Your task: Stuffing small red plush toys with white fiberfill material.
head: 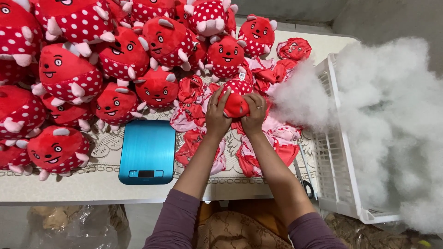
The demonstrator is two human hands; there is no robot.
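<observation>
Purple sleeves [184,216] lie closest to the lens, and from them two bare forearms are stretched forward over the tabletop [92,186]. At their ends, the left hand [217,117] and the right hand [254,115] are closed from either side around one red plush toy [236,99] with white dots, which is held just above a heap of flat, unfilled red and pink toy skins [258,152]. The fingers of both hands are curled onto the toy's lower half, thumbs pressed toward its middle, so neither hand is open and neither is nearer than the other; the toy sits squarely between them, straight ahead of the body. Its long axis is seen running away from the person, dotted end farthest, plain red end between the thumbs. Just right of the right hand, loose white stuffing [383,115] is spilled out of a white slatted crate [334,184] tipped on its side, its nearest wisps almost touching the toy. A pair of scissors [304,184] is laid beside the crate at the tabletop's near edge. Left of the left hand, apart from it, a blue kitchen scale [147,152] rests flat. Beyond the scale and across the far left, a crowd of filled red dotted toys [124,55] is piled.
</observation>
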